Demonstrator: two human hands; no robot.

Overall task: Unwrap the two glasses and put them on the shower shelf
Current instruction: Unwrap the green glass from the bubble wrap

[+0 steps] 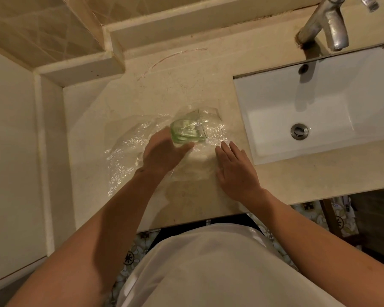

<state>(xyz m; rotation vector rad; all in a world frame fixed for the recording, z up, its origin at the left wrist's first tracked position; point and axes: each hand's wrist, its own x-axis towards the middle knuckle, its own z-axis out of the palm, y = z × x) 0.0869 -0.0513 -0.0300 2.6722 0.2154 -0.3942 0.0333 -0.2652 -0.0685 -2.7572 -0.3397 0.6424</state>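
Lying on its side on the beige bench, a green-tinted glass sits in the middle of a spread sheet of crinkled clear wrap, just left of the white sink. The left hand reaches in from below and its fingers curl against the near side of the glass, gripping it; how far they close round it I cannot tell, as the glass blurs. A second glass seems to lie behind the first under the film, but the shapes merge. The right hand rests flat on the wrap's right edge, fingers straight and slightly spread, pressing the film down. A metal tap stands at the sink's far rim. Patterned floor shows below the bench edge.
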